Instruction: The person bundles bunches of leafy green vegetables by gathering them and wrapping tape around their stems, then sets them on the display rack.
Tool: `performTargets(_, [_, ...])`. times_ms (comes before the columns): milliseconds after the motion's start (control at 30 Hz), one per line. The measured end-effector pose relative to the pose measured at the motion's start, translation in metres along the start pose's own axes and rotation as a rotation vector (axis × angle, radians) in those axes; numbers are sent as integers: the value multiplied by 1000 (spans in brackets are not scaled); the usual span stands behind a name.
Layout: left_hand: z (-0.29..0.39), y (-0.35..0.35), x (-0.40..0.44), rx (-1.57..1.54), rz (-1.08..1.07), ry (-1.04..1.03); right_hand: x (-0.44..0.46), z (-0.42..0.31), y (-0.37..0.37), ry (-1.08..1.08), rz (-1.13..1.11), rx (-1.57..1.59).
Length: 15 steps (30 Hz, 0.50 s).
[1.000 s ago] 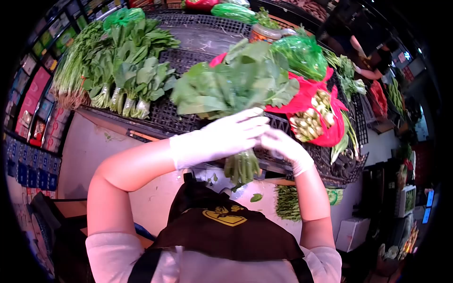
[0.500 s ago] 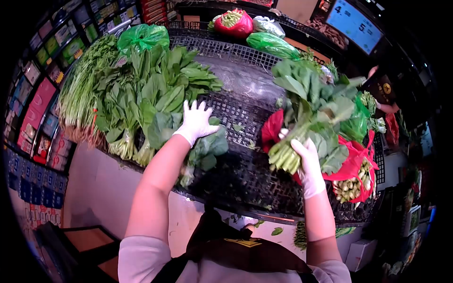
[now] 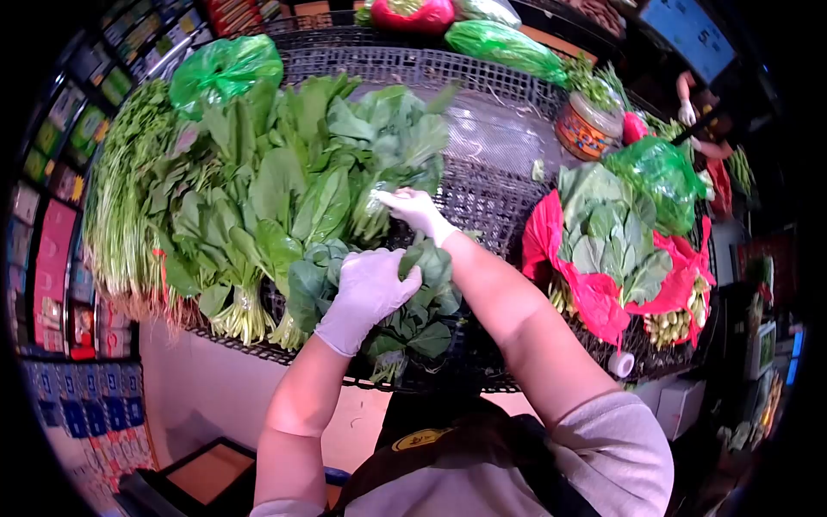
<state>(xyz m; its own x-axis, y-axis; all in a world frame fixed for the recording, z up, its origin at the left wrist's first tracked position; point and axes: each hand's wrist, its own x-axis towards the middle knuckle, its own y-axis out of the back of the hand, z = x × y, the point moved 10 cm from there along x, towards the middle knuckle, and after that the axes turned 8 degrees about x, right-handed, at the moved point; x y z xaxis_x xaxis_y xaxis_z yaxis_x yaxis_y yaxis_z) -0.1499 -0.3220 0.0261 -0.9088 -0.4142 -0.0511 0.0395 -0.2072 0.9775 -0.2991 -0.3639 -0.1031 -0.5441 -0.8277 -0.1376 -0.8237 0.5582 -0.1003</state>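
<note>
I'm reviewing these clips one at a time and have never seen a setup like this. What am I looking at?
There is no robot here, only a person wearing pale gloves. A single camera on the person's head looks forward and down, so their arms reach in from the bottom; the curved dark edge is part of the view.

On the black mesh rack lie leafy vegetables, with rooted long-stemmed greens at the far left. To the right are a red wrapper and a labelled jar.

The right hand holds a leafy bunch near its stems. The left hand touches nearer greens; whether it grips them is unclear.
</note>
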Motion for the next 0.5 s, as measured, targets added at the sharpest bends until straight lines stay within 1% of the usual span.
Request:
performTargets(33, [-1, 2, -1, -25, 49, 1, 0, -10, -5, 142, -14, -161])
performTargets(67, [1, 5, 0, -53, 97, -11, 5, 8, 1, -12, 65, -56])
performTargets(100, [5, 12, 0, -89, 41, -2, 7, -4, -3, 146, -31, -543])
performTargets(133, [3, 8, 0, -103, 39, -6, -20, -35, -28, 847, 46, -1167])
performTargets(167, [4, 6, 1, -104, 19, -20, 11, -5, -7, 421, -37, -768])
performTargets(200, [6, 7, 1, -68, 26, -21, -1, -11, 13, 81, 83, -307])
performTargets(233, [11, 15, -1, -16, 102, -44, -13, -20, 11, 3, -15, -251])
performTargets(267, [12, 9, 2, -30, 82, -64, -12, -12, 8, 104, -48, -274])
performTargets(300, [11, 5, 5, -40, 64, -76, -14, 2, 2, -34, -177, -398])
performTargets(333, [13, 4, 9, -12, 39, -71, -16, 15, 4, -127, -199, -500])
performTargets(367, [14, 1, 11, 15, 11, -60, -13, 32, 0, -119, -286, -465])
performTargets(400, [4, -3, 13, 76, 22, 5, -9, 29, -3, -74, -321, -560])
performTargets(433, [0, -5, 19, -21, -25, 33, -16, 19, -3, -32, -360, -657])
performTargets(500, [0, 7, 22, 23, 83, 65, -41, -1, 38, -106, -170, -344])
